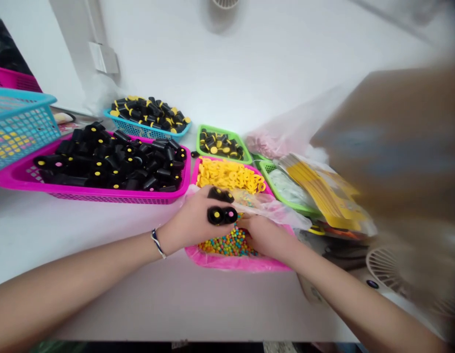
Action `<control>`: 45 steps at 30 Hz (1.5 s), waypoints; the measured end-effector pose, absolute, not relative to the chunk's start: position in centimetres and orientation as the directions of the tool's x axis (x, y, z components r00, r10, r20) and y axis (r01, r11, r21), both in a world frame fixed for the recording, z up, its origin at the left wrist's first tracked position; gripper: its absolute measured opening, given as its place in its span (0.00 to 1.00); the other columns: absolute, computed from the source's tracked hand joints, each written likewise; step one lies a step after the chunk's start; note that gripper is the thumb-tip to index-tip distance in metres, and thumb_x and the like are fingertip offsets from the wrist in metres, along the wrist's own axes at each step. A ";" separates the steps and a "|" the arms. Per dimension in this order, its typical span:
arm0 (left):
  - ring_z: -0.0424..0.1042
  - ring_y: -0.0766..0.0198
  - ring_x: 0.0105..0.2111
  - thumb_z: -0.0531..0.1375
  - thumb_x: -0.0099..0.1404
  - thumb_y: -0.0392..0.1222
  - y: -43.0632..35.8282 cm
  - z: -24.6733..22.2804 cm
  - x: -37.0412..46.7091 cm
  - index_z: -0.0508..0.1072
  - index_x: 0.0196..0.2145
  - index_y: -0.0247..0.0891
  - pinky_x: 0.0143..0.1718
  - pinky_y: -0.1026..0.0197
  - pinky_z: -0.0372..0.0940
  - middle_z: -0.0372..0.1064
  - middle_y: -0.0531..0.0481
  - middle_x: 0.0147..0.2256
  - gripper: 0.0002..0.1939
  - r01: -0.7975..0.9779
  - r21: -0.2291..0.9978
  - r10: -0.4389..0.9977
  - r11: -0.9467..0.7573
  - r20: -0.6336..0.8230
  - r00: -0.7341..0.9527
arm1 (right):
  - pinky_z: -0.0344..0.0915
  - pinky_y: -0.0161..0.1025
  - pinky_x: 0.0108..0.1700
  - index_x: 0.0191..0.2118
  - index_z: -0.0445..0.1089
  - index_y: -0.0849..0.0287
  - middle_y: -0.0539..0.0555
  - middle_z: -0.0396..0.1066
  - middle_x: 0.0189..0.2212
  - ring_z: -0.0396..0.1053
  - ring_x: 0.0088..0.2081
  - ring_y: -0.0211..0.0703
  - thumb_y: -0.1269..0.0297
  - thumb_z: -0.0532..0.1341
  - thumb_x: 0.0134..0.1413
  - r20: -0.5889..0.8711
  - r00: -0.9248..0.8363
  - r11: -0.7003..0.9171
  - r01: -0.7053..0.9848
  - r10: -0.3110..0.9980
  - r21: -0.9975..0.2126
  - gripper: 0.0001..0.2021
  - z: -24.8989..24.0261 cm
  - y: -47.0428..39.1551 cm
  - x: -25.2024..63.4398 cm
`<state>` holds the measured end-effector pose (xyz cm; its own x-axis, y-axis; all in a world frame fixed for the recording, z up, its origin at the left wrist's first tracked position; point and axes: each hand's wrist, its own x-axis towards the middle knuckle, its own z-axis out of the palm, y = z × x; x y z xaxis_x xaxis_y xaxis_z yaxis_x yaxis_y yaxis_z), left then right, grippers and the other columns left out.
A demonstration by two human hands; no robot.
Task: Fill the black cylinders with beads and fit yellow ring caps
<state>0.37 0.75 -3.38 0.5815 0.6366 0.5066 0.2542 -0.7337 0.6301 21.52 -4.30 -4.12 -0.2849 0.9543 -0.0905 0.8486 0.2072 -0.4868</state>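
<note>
My left hand (pixel 193 215) is closed around several short black plastic tubes (pixel 222 214), their ends facing me with yellow or pink dots in the middle. It hovers over a pink basket (pixel 235 262) lined with clear plastic film. Small multicoloured beads (pixel 227 245) fill this basket. My right hand (pixel 266 235) reaches down into the beads from the right, its fingers curled. Its fingertips are mostly hidden, so whatever they grip does not show. Loose film (pixel 282 212) lies over the basket's far side, close to both hands.
A magenta basket of black tubes (pixel 113 164) stands left. Behind are blue (pixel 150 128) and green (pixel 222 156) baskets with black-and-yellow pieces. Yellow rings (pixel 231 174) fill another pink basket. Yellow packaging cards (pixel 315 191), a white fan (pixel 387 267) and a blurred brown box (pixel 396 132) are at right.
</note>
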 end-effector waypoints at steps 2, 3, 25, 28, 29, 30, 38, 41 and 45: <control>0.68 0.57 0.43 0.64 0.53 0.44 0.7 -3.4 0.4 0.79 0.37 0.43 0.46 0.55 0.66 0.71 0.47 0.41 0.12 0.251 0.632 0.638 -0.733 0.510 0.577 | 0.64 0.38 0.41 0.33 0.76 0.56 0.54 0.77 0.35 0.72 0.38 0.45 0.81 0.55 0.40 -0.101 -0.334 0.243 0.833 0.937 -0.497 0.18 -3.9 -4.2 20.7; 0.68 0.57 0.43 0.65 0.53 0.45 0.7 -3.4 0.4 0.78 0.37 0.43 0.46 0.55 0.66 0.70 0.47 0.42 0.13 0.252 0.641 0.645 -0.725 0.503 0.575 | 0.64 0.38 0.41 0.34 0.76 0.56 0.53 0.77 0.36 0.73 0.37 0.45 0.81 0.54 0.40 -0.106 -0.357 0.259 0.824 0.928 -0.503 0.19 -3.7 -4.1 20.4; 0.69 0.57 0.40 0.65 0.51 0.52 1.2 -3.0 0.4 0.79 0.38 0.44 0.43 0.55 0.66 0.71 0.47 0.39 0.17 0.274 0.688 0.666 -0.672 0.401 0.629 | 0.69 0.41 0.42 0.42 0.72 0.56 0.53 0.75 0.38 0.72 0.39 0.41 0.61 0.65 0.48 -0.063 -0.254 0.097 0.571 0.965 -0.815 0.13 2.1 -4.7 21.6; 0.69 0.57 0.40 0.65 0.52 0.52 1.1 -3.0 0.4 0.79 0.37 0.43 0.42 0.56 0.65 0.72 0.47 0.38 0.17 0.261 0.674 0.648 -0.691 0.418 0.637 | 0.69 0.41 0.42 0.45 0.72 0.55 0.53 0.74 0.39 0.72 0.39 0.41 0.63 0.62 0.52 -0.047 -0.283 0.146 0.620 0.958 -0.771 0.14 2.9 -4.3 20.7; 0.69 0.57 0.40 0.65 0.52 0.52 1.1 -3.0 0.3 0.79 0.37 0.43 0.42 0.56 0.65 0.72 0.48 0.38 0.17 0.264 0.675 0.651 -0.689 0.416 0.635 | 0.69 0.40 0.41 0.46 0.72 0.54 0.53 0.74 0.40 0.72 0.38 0.41 0.63 0.62 0.52 -0.028 -0.296 0.175 0.636 0.955 -0.752 0.13 3.1 -4.2 20.5; 0.69 0.57 0.40 0.65 0.51 0.52 1.1 -3.0 0.3 0.78 0.37 0.43 0.42 0.57 0.65 0.72 0.48 0.39 0.17 0.269 0.679 0.658 -0.683 0.411 0.631 | 0.69 0.39 0.39 0.46 0.72 0.54 0.54 0.73 0.40 0.72 0.38 0.41 0.64 0.61 0.53 -0.005 -0.312 0.212 0.656 0.950 -0.724 0.13 3.3 -4.2 20.4; 0.68 0.58 0.42 0.66 0.51 0.49 1.0 -2.6 0.3 0.78 0.37 0.43 0.44 0.58 0.64 0.72 0.49 0.39 0.15 0.267 0.697 0.665 -0.665 0.390 0.637 | 0.64 0.34 0.29 0.46 0.73 0.51 0.53 0.69 0.38 0.67 0.32 0.36 0.70 0.56 0.56 0.089 -0.480 0.478 0.803 0.873 -0.356 0.14 5.1 -4.0 20.0; 0.69 0.58 0.42 0.66 0.50 0.50 0.9 -2.6 0.3 0.78 0.38 0.43 0.44 0.58 0.65 0.72 0.49 0.40 0.17 0.278 0.707 0.679 -0.650 0.376 0.631 | 0.63 0.33 0.30 0.47 0.73 0.51 0.54 0.68 0.38 0.67 0.32 0.36 0.74 0.55 0.56 0.098 -0.525 0.531 0.808 0.845 -0.253 0.17 5.5 -3.7 19.6; 0.69 0.59 0.42 0.66 0.50 0.49 1.0 -2.7 0.3 0.78 0.38 0.44 0.44 0.58 0.65 0.72 0.50 0.40 0.16 0.251 0.712 0.666 -0.656 0.389 0.637 | 0.63 0.33 0.30 0.46 0.73 0.52 0.54 0.69 0.37 0.67 0.30 0.36 0.73 0.55 0.56 0.129 -0.549 0.564 0.807 0.826 -0.174 0.16 6.6 -3.7 19.2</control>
<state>0.28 0.98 -2.69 0.6368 0.6656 0.3892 0.2508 -0.6561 0.7118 19.20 -3.67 6.61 -0.5489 0.8258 0.1295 0.8074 0.5639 -0.1736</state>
